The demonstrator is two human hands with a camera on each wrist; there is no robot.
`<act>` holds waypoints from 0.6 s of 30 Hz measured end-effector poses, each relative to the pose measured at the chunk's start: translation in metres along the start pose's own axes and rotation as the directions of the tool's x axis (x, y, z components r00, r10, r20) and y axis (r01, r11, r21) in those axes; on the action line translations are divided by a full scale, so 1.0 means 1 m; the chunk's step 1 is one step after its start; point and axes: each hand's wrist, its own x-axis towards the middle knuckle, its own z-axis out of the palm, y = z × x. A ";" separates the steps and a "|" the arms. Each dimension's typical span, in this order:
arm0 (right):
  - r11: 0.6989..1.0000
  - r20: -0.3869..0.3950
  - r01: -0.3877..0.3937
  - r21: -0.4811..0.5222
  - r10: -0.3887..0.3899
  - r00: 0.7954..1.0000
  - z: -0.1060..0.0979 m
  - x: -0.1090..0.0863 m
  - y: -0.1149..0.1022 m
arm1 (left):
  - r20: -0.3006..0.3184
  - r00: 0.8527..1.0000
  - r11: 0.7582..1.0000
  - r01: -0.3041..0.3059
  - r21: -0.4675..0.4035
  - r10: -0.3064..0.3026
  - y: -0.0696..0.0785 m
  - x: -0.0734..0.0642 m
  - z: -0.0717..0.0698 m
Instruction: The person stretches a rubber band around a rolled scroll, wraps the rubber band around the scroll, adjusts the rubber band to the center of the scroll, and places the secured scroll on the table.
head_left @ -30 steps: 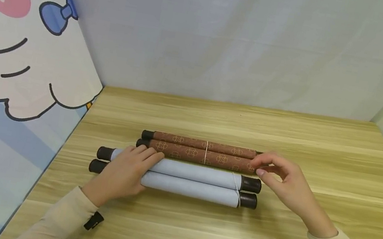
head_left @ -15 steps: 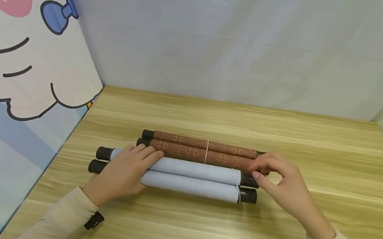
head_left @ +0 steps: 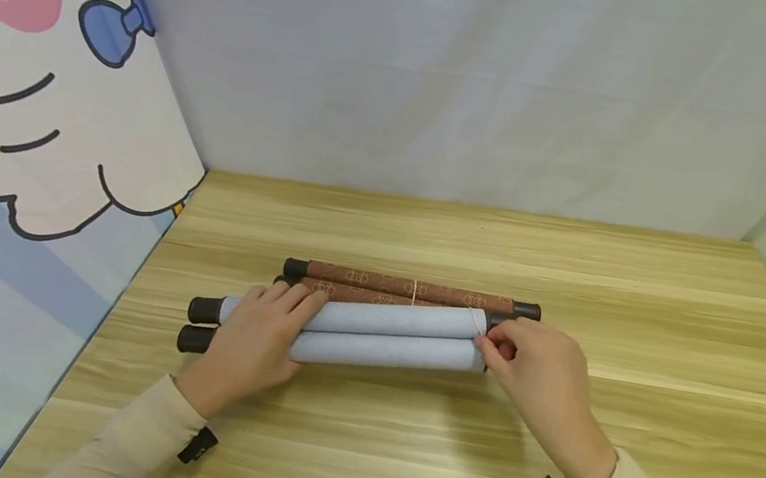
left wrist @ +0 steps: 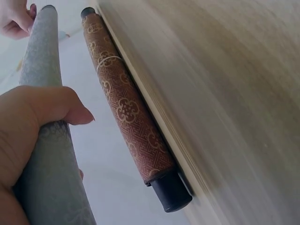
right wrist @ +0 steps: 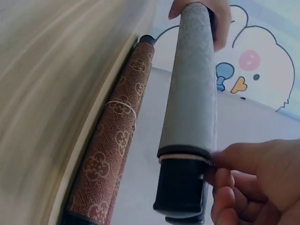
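Observation:
Two pale blue rolled scrolls (head_left: pixel 384 320) with black end knobs lie side by side, their right ends raised over the brown ones in the head view. My left hand (head_left: pixel 259 341) grips both scrolls near their left end, thumb (left wrist: pixel 70 105) across the near roll in the left wrist view. At the right end, my right hand (head_left: pixel 543 376) pinches a thin pale elastic band (right wrist: pixel 185 157), which sits around the black knob at the edge of the blue roll. Behind them lie two brown patterned scrolls (head_left: pixel 383 282) with a thin white band around their middle.
The scrolls are on a wood-grain table (head_left: pixel 347 453). A grey-white cloth backdrop (head_left: pixel 453 90) stands behind it, and a cartoon-printed panel (head_left: pixel 59 176) borders the left side. A black wrist device (head_left: pixel 198 445) is by the left sleeve.
The blue scrolls' right ends have risen and swung back over the front brown scroll. My right hand has moved left from beside the knobs to pinch the band. My left hand keeps its grip.

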 end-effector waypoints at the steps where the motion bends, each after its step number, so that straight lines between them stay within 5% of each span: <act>1: 1.000 -0.026 0.010 0.011 -0.010 1.000 0.001 0.000 -0.001 | -0.004 1.000 1.000 0.009 -0.001 -0.009 0.001 0.000 0.000; 4: 0.974 -0.056 -0.037 0.221 0.051 0.997 0.004 -0.002 0.000 | -0.019 0.999 0.998 0.048 -0.037 -0.049 0.006 0.001 -0.001; 6: 0.894 -0.020 -0.109 0.434 0.131 0.991 0.004 -0.005 0.001 | -0.034 0.996 0.994 0.074 -0.077 -0.077 0.007 0.002 -0.002; 9: 0.709 0.128 -0.254 0.658 0.227 0.966 0.002 -0.011 0.003 | -0.074 0.989 0.984 0.118 -0.134 -0.128 0.008 0.003 -0.005; 13: 0.502 0.360 -0.414 0.760 0.205 0.910 0.005 -0.020 0.003 | -0.151 0.974 0.970 0.136 -0.200 -0.167 0.005 0.005 -0.007; 18: 0.104 0.544 -0.544 0.833 0.023 0.839 0.018 -0.028 0.012 | -0.184 0.973 0.967 0.091 -0.238 -0.137 0.006 0.008 -0.006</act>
